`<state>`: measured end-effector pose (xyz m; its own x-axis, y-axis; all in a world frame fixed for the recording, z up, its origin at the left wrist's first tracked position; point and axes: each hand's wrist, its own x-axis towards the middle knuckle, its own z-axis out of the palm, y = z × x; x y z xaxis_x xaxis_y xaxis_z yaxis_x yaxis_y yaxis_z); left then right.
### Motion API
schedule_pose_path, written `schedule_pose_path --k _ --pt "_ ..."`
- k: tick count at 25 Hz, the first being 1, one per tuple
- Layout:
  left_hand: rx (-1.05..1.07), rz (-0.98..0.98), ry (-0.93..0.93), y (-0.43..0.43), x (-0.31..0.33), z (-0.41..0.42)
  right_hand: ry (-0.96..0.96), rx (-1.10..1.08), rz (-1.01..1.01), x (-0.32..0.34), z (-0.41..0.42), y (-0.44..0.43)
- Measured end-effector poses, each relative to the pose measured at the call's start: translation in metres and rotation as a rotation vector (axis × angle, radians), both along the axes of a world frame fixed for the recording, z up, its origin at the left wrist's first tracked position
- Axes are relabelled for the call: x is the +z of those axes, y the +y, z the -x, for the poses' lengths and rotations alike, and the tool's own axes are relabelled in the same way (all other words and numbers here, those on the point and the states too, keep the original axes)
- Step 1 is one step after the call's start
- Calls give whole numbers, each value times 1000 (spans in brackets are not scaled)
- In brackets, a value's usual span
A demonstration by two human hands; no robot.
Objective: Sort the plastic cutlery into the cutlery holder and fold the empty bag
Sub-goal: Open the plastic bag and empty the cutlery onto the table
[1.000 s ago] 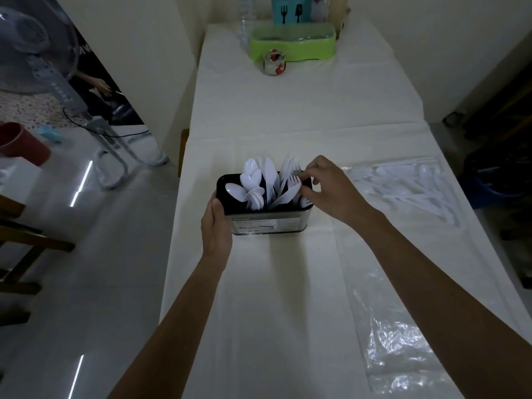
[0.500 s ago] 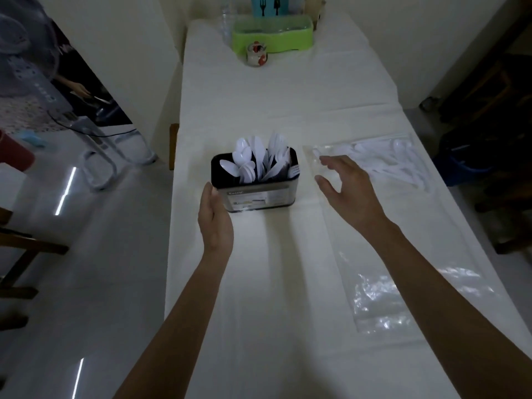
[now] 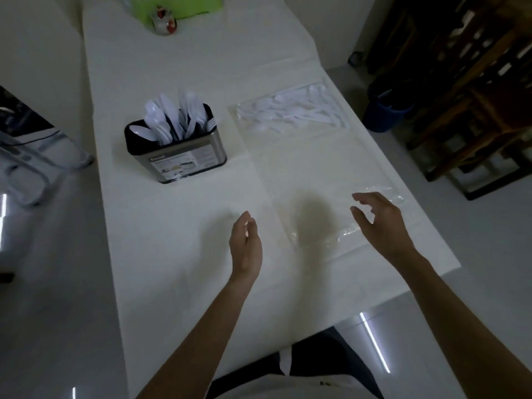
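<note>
**Head view.** The left hand (image 3: 246, 243), fingers together and loosely curved, held nothing above the long table covered in white cloth (image 3: 172, 254). The right hand (image 3: 380, 223), fingers spread and slightly bent, was over the near end of the flat clear plastic bag (image 3: 311, 174); contact with the film could not be told. Loose white plastic cutlery pieces (image 3: 293, 112) lay inside the bag's far end. The rectangular steel cutlery holder with a black rim (image 3: 184, 159) stood left of the bag, well apart from both hands, with white plastic spoons and forks (image 3: 172, 119) upright in it. A lime-green plastic tray (image 3: 175, 4) and a small red-and-white jar (image 3: 164, 20) stood at the table's far end.
</note>
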<state>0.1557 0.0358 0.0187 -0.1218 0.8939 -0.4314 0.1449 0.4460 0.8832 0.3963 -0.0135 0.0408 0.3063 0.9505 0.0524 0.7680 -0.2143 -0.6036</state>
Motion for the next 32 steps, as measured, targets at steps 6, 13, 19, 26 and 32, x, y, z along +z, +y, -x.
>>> schedule_pose_path --k 6,13,19,26,32 --pt "-122 4 419 -24 -30 -33 8 -96 68 -17 -74 16" --pt "-42 191 621 -39 -30 -88 55 -25 234 -41 -131 84" --pt "-3 326 708 -49 -23 -109 83 -114 309 -64 -138 130" --pt "648 298 -79 -50 -20 -121 60 -61 425 -70 -152 142" --pt "792 228 -343 -63 -25 -131 114 84 440 -68 -114 84"
